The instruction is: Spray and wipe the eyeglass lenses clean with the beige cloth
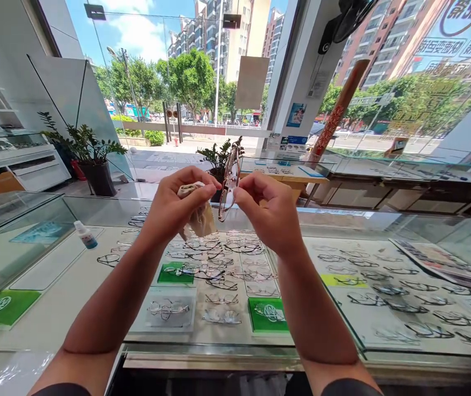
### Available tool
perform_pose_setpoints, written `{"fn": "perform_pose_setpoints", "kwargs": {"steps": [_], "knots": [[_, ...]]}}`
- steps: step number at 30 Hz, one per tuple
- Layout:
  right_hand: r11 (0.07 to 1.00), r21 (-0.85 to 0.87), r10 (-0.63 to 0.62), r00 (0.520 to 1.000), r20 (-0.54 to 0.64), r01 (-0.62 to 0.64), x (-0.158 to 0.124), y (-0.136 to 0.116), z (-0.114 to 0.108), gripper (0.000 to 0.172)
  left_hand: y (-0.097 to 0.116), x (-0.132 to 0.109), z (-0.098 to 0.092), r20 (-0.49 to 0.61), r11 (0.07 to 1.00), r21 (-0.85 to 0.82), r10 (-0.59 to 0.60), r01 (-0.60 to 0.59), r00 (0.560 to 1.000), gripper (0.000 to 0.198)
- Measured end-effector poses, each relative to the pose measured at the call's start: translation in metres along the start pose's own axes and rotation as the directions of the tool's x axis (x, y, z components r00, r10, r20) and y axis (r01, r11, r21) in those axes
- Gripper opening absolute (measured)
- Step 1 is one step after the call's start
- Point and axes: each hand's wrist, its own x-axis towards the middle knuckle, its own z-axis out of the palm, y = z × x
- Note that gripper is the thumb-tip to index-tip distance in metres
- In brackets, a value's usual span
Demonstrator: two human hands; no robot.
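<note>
A pair of eyeglasses (230,181) is held up edge-on between my two hands, above a glass display counter (169,338). My right hand (270,212) pinches the frame near its middle with thumb and fingers. In my left hand (178,203) a beige cleaning cloth (200,220) is bunched, its loose end hanging below the fingers. The left fingertips come close to the lenses; whether they touch I cannot tell. Below both hands, rows of eyeglasses (221,298) lie inside the counter.
A small white spray bottle (86,235) with a blue label stands on the counter at left. More eyeglasses (417,286) fill the right case, beside a printed sheet (445,258). Potted plants (99,170) stand before the large window. A wooden table (289,173) is farther back.
</note>
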Motion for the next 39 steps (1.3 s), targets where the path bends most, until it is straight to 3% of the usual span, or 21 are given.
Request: {"fn": "perform_pose_setpoints", "kwargs": {"steps": [5,10,29,39], "knots": [[1.0,-0.01,-0.018,0.999,0.038,0.018,-0.001,-0.004,-0.001,0.021,-0.01,0.009,-0.005,0.096,0.996,-0.017,-0.09,0.092,0.991,0.024],[1.0,-0.018,-0.005,0.998,0.064,0.006,-0.001,-0.006,-0.004,0.022,-0.011,0.01,-0.005,0.186,0.996,-0.011,-0.09,0.094,0.978,0.024],[0.995,-0.097,0.018,0.994,0.112,-0.007,-0.002,-0.01,-0.007,0.018,-0.016,0.012,-0.004,0.212,1.0,-0.023,-0.004,0.009,0.977,0.02],[0.993,-0.12,0.014,0.994,0.104,-0.001,-0.001,-0.01,-0.005,0.017,-0.014,0.01,-0.002,0.211,0.997,-0.065,-0.037,0.052,0.977,0.024]]}}
